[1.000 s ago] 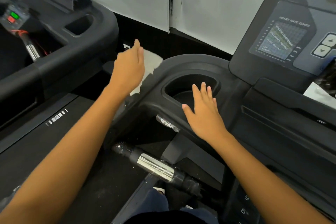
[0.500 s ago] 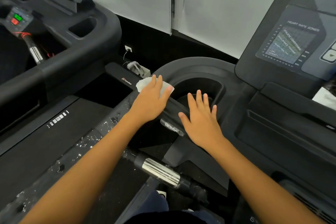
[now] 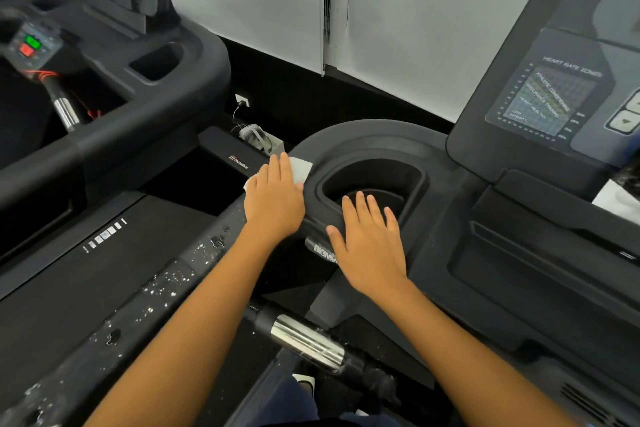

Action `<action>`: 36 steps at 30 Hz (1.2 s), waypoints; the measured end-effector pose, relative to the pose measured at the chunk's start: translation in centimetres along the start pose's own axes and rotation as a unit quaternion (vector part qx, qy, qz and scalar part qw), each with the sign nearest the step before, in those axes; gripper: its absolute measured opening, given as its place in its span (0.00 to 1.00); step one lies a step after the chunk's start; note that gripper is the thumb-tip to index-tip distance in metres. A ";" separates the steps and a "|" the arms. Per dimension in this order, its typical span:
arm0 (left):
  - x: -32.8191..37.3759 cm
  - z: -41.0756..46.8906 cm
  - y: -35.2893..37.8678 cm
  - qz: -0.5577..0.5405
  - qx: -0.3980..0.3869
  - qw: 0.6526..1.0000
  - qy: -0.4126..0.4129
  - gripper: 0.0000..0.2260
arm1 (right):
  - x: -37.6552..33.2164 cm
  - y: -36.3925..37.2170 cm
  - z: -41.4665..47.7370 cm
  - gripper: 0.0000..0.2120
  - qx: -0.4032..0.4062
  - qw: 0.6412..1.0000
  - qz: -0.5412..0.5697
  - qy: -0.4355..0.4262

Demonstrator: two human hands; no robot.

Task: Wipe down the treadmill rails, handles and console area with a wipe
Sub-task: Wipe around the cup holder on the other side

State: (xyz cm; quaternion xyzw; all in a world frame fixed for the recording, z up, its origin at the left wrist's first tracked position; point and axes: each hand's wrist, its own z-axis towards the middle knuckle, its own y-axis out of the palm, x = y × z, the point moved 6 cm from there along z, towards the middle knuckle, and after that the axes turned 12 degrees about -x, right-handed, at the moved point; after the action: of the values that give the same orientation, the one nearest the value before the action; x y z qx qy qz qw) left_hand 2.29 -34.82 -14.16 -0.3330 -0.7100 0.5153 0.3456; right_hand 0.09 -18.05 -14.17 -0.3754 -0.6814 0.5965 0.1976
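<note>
Your treadmill console [image 3: 363, 139] fills the view, and its speckled side rail [image 3: 145, 302] climbs from lower left into it. A second ago your left hand [image 3: 275, 199] hung out over the gap. Now it's flat on the cup holder [image 3: 374, 180] left rim, fingers together, pressing the wipe [image 3: 300, 170]. Your right hand [image 3: 370, 250] hasn't budged, fingers slightly spread on the near rim. The wipe lies crosswise under your fingers, one corner poking out far-right.
</note>
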 end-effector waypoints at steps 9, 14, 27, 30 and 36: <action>1.5 2.1 -0.4 0.003 -0.016 1.000 -0.017 0.29 | -1.0 0.2 1.1 0.29 -0.030 0.999 -0.001 0.021; -0.5 -0.6 -0.2 0.018 0.006 1.000 0.016 0.28 | -0.7 0.1 0.9 0.27 -0.006 1.000 0.008 0.007; -2.1 1.4 -1.3 -0.103 -0.071 0.991 -0.040 0.23 | -0.8 -0.2 0.6 0.25 0.019 0.999 0.027 -0.004; -2.8 -0.8 -1.0 -0.077 -0.022 0.995 -0.053 0.23 | -0.4 -0.8 0.6 0.22 0.006 0.998 0.051 -0.028; -6.0 -5.0 -0.1 -0.052 0.017 0.992 -0.117 0.19 | 1.7 -1.4 1.1 0.16 -0.074 0.988 0.134 -0.029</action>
State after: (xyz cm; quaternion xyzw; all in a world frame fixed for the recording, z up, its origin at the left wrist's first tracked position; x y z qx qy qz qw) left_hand 9.72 -37.32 -13.78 -0.2275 -0.7530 0.5442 0.2918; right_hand -2.18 -17.51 -13.36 -0.4596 -0.6725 0.5762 0.0675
